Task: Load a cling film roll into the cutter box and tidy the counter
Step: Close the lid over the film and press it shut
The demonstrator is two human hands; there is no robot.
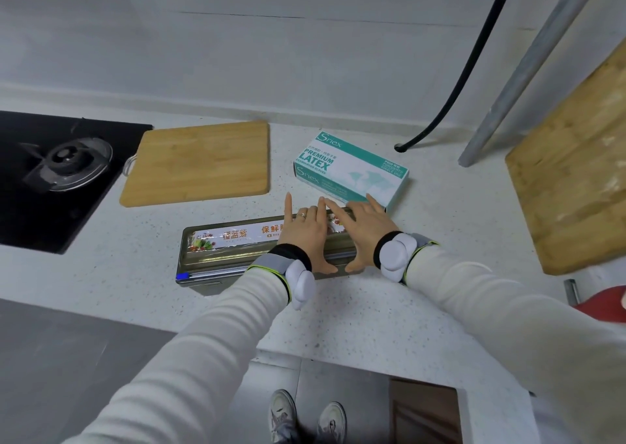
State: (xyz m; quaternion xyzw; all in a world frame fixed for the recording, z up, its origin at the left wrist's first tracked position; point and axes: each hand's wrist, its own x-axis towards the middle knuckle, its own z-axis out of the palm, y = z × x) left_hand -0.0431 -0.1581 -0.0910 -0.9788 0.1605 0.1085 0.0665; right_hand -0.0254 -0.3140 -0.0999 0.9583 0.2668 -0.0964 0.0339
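Cutter box (210, 261) sits on the speckled counter (338, 311), lid open, roll (233, 237) inside with label reading "CLING" plus Chinese characters; blue slider (182, 276) at the near left corner. Left hand (303, 237) and right hand (360, 230) lie side by side on its right half, fingers straight, thumbs at the near edge, gripping nothing. Just behind: glove box (352, 169) marked "PREMIUM LATEX"; cutting board (200, 164) to its left, stove (64, 169) beyond.
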